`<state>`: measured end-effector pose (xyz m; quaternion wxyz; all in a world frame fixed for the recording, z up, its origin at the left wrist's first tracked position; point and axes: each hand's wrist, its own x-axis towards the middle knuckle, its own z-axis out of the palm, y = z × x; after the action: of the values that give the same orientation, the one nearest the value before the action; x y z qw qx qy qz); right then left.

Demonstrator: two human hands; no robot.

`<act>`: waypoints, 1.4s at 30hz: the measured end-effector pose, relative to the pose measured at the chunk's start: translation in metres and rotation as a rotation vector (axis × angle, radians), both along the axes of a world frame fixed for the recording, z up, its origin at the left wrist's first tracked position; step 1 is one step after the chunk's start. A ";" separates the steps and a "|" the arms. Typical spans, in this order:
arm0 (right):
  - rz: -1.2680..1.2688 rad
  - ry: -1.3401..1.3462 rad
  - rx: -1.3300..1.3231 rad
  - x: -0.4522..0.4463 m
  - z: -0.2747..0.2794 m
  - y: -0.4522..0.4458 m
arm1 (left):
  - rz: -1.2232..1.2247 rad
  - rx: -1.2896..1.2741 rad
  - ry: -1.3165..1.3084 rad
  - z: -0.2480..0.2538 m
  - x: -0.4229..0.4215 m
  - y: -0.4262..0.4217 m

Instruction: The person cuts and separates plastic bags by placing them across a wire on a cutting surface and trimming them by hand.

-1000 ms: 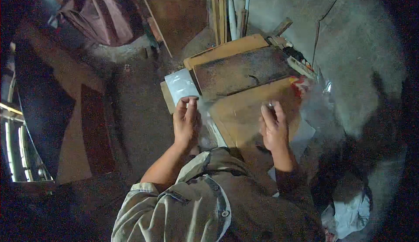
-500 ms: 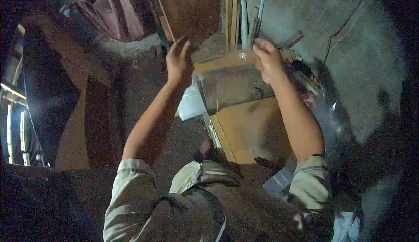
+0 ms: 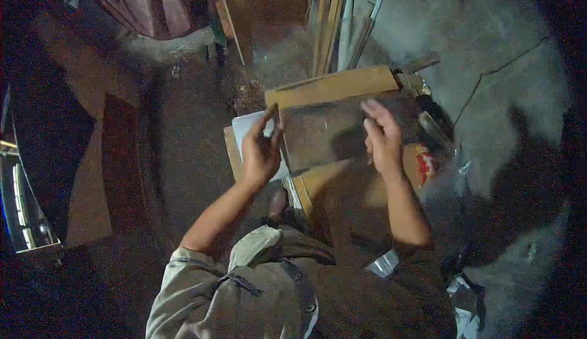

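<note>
My left hand (image 3: pixel 263 152) is raised beside the white sheet (image 3: pixel 247 131), its thumb and fingers curled close together at the tips. Opposite it, my right hand (image 3: pixel 384 140) has bent fingers and hovers over the dark upper face of the cardboard stack (image 3: pixel 336 177). What either hand pinches is too faint to make out. Faint hazy streaks show around and above the hands, perhaps clear film. A strip of tan cardboard (image 3: pixel 336 88) lies along the far edge of the stack. A red mark (image 3: pixel 424 165) shows at its right side.
Wooden strips and pipes (image 3: pixel 333 24) lean behind the stack. A draped cloth (image 3: pixel 150 6) hangs at upper left. A brown board (image 3: pixel 88 192) and a bright mirror-like panel (image 3: pixel 27 210) stand at left. A crumpled white bag (image 3: pixel 468 314) lies low at right, near the grey wall (image 3: pixel 489 94).
Both hands first rose and reached forward from low over the cardboard, then came back partway toward the body. The view has shifted slightly, and the white sheet shows beside my left hand.
</note>
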<state>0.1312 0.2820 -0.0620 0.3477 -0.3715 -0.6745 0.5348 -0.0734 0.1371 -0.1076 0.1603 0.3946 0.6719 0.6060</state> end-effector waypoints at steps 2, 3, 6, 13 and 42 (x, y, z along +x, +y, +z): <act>-0.008 -0.033 -0.140 0.004 -0.035 0.004 | -0.050 -0.040 -0.129 -0.052 0.004 0.006; -0.009 -0.043 -0.151 0.005 -0.048 0.007 | -0.086 -0.192 -0.140 -0.049 0.006 0.005; -0.004 -0.276 -0.163 0.011 -0.086 0.018 | -0.119 -0.266 -0.061 -0.079 0.005 0.007; 0.065 -0.526 0.093 0.010 -0.113 0.030 | -0.357 -0.666 0.251 -0.068 -0.007 0.010; 0.223 -1.001 0.823 -0.066 -0.144 0.051 | -0.468 -0.800 0.761 -0.078 0.048 -0.023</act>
<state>0.0656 0.3329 -0.2059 0.0483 -0.3400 -0.9388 0.0283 -0.0255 0.1140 -0.1861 0.1737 0.6304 0.7532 0.0708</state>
